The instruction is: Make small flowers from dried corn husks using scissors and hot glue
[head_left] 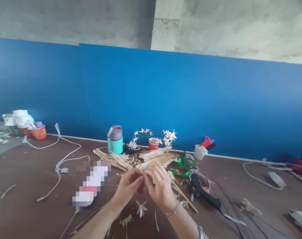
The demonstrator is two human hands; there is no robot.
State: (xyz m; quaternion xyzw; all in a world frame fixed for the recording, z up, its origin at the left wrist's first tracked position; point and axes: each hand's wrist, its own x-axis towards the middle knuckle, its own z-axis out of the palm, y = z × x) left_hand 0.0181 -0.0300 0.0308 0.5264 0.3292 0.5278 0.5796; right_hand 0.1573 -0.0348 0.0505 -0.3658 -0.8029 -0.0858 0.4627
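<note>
My left hand (131,184) and my right hand (159,186) meet over the table, fingertips pinched together. Whatever lies between them is too small and too covered to make out. Just beyond them spread dried corn husks (156,161), pale and papery. On the table below my wrists is a small cream husk flower (141,208), with loose husk scraps (126,220) around it. To the right of my right hand a thin stick (184,196) slants across the table, near a black glue gun (203,192).
Behind the husks stand a turquoise flask (115,141) and a red cup (153,143) with flower sprays. Green ribbon (182,166) and a white cup (200,152) are at right. A blurred-out phone-like object (92,184) and white cables (58,162) lie left. A blue partition (151,93) borders the table.
</note>
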